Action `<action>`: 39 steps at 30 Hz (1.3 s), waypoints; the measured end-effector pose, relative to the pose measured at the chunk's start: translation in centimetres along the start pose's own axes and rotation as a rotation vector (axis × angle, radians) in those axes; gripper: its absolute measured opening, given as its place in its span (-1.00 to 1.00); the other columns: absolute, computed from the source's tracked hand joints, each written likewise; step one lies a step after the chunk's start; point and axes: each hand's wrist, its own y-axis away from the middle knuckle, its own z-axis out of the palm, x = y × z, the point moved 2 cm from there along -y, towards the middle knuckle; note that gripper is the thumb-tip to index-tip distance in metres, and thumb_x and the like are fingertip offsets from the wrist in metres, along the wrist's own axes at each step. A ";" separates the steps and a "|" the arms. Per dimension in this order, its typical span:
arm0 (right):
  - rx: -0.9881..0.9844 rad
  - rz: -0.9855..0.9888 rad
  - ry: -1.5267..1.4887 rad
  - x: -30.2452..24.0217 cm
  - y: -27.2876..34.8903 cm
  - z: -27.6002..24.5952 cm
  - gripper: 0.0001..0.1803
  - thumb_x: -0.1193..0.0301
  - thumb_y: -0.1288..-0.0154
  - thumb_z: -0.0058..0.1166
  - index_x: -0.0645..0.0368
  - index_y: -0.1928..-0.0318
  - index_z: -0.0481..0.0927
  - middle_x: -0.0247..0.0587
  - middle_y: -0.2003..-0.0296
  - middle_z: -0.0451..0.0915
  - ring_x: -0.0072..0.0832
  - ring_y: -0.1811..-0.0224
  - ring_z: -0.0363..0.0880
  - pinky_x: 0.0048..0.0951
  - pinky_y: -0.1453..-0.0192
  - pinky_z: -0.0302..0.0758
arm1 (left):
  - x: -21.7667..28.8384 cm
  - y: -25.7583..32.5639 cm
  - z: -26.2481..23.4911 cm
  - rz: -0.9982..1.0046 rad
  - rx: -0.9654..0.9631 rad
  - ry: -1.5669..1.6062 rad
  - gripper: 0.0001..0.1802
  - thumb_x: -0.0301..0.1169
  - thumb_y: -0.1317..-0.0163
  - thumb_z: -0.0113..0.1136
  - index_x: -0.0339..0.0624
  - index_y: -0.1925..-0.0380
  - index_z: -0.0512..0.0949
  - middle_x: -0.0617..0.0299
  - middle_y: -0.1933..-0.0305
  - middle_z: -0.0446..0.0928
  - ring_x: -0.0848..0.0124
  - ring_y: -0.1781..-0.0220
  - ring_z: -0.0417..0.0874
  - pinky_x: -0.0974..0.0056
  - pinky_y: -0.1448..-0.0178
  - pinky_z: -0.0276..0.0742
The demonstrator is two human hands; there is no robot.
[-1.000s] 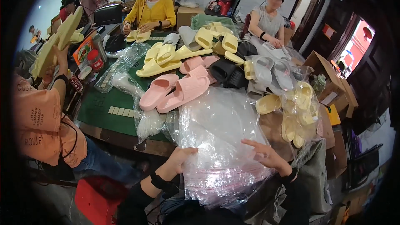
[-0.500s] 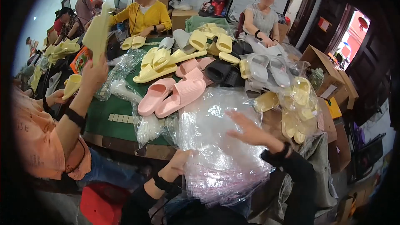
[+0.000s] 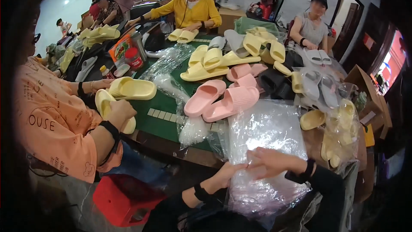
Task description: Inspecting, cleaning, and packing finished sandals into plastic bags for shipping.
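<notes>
A stack of clear plastic bags (image 3: 268, 124) lies at the front edge of the table, its lower part hanging towards me. My left hand (image 3: 225, 175) is closed at the stack's left edge, pinching the plastic. Over the bags, my right hand (image 3: 272, 163) has its fingers stretched towards the left fingertips, close to or touching them. It does not visibly grip anything. Just beyond the bags rest a pair of pink slippers (image 3: 231, 105). Yellow slippers (image 3: 206, 71), black slippers (image 3: 274, 83) and bagged grey slippers (image 3: 319, 86) are heaped behind.
At my left a co-worker in an orange shirt (image 3: 56, 124) handles yellow slippers (image 3: 131, 89). A red stool (image 3: 124, 199) stands below. Two more people sit across the table. Bagged yellow slippers (image 3: 341, 133) and cardboard boxes (image 3: 369, 90) are at the right.
The view has swung left. My right hand has come down and left from above the bags to beside my left hand. The co-worker's raised yellow slipper has been lowered.
</notes>
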 end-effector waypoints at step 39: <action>0.756 0.305 0.325 3.5 -8.4 -10.0 -0.38 0.15 -0.24 0.08 0.06 -0.27 0.29 0.04 -0.32 0.20 0.00 -0.35 0.16 0.01 -0.40 0.07 | -1.1 -0.4 -0.6 0.144 -0.073 0.209 -0.62 -0.62 -0.15 0.13 -0.36 -0.01 0.43 0.10 0.11 0.55 0.29 0.14 0.62 0.21 0.06 0.58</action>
